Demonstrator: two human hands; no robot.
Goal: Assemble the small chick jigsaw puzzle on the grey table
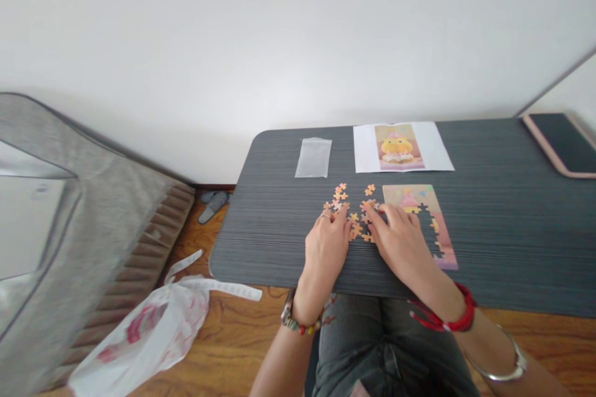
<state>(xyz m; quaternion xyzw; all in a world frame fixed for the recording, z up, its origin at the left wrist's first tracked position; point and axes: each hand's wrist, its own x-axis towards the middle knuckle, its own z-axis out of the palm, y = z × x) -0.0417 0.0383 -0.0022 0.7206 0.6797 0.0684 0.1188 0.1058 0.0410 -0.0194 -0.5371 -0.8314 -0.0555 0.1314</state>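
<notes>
From the head camera, a jigsaw puzzle (419, 217) lay partly assembled on the dark worktop (503, 229), just right of the person's hands. Its top and left part looked joined, while ragged gaps showed along the middle and right edge, so I judged it roughly half to two-thirds built, though the right forearm hid some of it. A cluster of loose pieces (349, 208) was scattered just left of the puzzle and had yet to be fitted. Beyond it, a reference sheet (403, 147) with the printed picture lay flat, and a clear empty bag (313, 157) sat to its left. A tablet (561, 142) rested at the far right corner.

The left hand (326, 247) lay palm down, fingers stretched forward and slightly spread, fingertips touching the near edge of the loose pieces; it did not seem to grip anything. The right hand (398, 237) also lay palm down, angled toward the left, its fingers reaching into the same cluster beside the puzzle's left edge. Whether a piece was pinched under its fingertips, I could not tell. Both wrists rested near the worktop's front edge. On the floor to the left lay a plastic bag (153, 329).
</notes>
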